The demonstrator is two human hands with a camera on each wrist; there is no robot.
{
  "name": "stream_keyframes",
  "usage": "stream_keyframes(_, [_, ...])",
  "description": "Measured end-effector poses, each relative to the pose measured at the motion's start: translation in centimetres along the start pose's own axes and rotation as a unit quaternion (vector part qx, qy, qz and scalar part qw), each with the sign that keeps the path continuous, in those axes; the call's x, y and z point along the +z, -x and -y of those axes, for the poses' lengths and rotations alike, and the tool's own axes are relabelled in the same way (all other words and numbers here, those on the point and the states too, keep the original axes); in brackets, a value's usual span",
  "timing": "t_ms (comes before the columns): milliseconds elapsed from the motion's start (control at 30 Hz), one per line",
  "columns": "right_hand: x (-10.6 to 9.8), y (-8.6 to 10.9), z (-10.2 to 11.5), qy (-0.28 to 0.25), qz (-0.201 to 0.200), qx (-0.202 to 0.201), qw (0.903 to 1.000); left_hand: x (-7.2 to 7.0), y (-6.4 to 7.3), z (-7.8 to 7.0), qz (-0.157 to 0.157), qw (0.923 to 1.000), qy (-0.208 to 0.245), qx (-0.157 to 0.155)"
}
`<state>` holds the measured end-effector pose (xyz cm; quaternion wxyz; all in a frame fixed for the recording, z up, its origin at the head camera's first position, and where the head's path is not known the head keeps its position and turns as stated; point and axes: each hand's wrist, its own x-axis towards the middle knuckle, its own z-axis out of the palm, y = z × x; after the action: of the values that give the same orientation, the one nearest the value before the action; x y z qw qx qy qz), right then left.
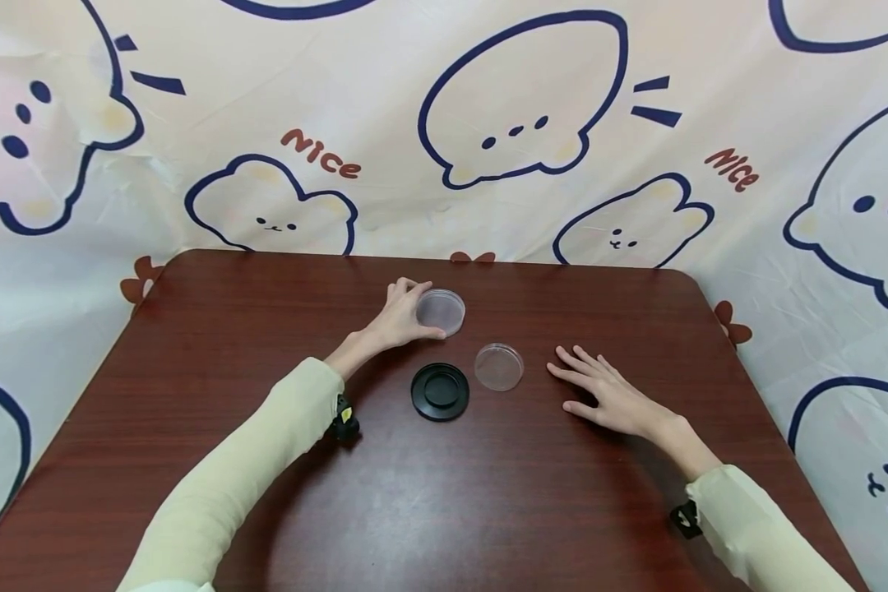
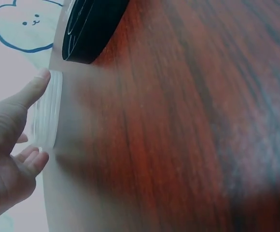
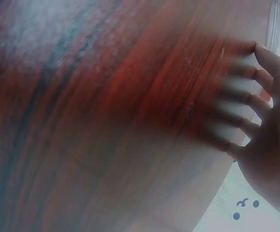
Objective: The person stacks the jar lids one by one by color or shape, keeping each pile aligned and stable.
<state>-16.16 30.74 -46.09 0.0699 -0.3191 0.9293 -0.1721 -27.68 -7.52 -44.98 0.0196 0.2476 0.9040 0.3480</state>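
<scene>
At the table's far middle my left hand (image 1: pixel 400 316) grips a clear round dish (image 1: pixel 441 312), thumb on its near side and fingers round the far side. In the left wrist view this dish (image 2: pixel 53 108) shows ridged, stacked-looking edges between thumb and fingertips. A second clear shallow dish (image 1: pixel 499 367) lies to the right and nearer. Beside that dish sits a black round piece (image 1: pixel 440 392) with a raised ring in its middle. My right hand (image 1: pixel 610 395), fingers spread, rests palm-down to the right of the second dish, holding nothing; its fingertips touch the tabletop in the right wrist view.
The dark red-brown wooden table (image 1: pixel 266 493) has rounded far corners. A pale cloth (image 1: pixel 385 99) with blue cartoon outlines hangs behind it and along both sides. Black wrist cameras sit at both cuffs.
</scene>
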Motion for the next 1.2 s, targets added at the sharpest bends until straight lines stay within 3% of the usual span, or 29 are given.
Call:
stream_keyframes(100, [0.0, -0.1, 0.1, -0.001, -0.001, -0.001, 1.0, -0.2, 0.1, -0.5, -0.012, 0.9999, -0.007, 0.008])
stream_keyframes(233, [0.0, -0.1, 0.1, -0.004, -0.001, 0.0, 1.0, 0.3, 0.1, -2.2, -0.01, 0.9981, -0.019, 0.057])
stream_keyframes(367, [-0.1, -0.1, 0.0, -0.003, 0.002, -0.001, 1.0, 1.7, 0.2, -4.5, 0.029, 0.9928, -0.024, 0.113])
stream_keyframes(500, [-0.2, 0.0, -0.2, 0.003, 0.001, 0.001, 1.0, 3.5, 0.2, -6.5, 0.084, 0.9848, -0.035, 0.148])
stream_keyframes(633, [-0.1, 0.0, -0.2, 0.006, 0.004, 0.002, 1.0, 4.8, 0.2, -7.7, 0.143, 0.9761, -0.058, 0.153])
stream_keyframes(767, [-0.2, 0.0, -0.2, 0.014, 0.008, -0.004, 0.9999, 5.2, 0.5, -8.3, 0.174, 0.9715, -0.067, 0.147])
stream_keyframes(1000, [-0.3, -0.3, 0.1, 0.074, 0.018, -0.038, 0.9964, 5.1, 0.9, -8.5, 0.164, 0.9734, -0.071, 0.143])
stream_keyframes(1200, [0.2, -0.5, 0.9, 0.083, 0.028, -0.082, 0.9928, 4.7, 0.8, -8.4, 0.147, 0.9761, -0.062, 0.148])
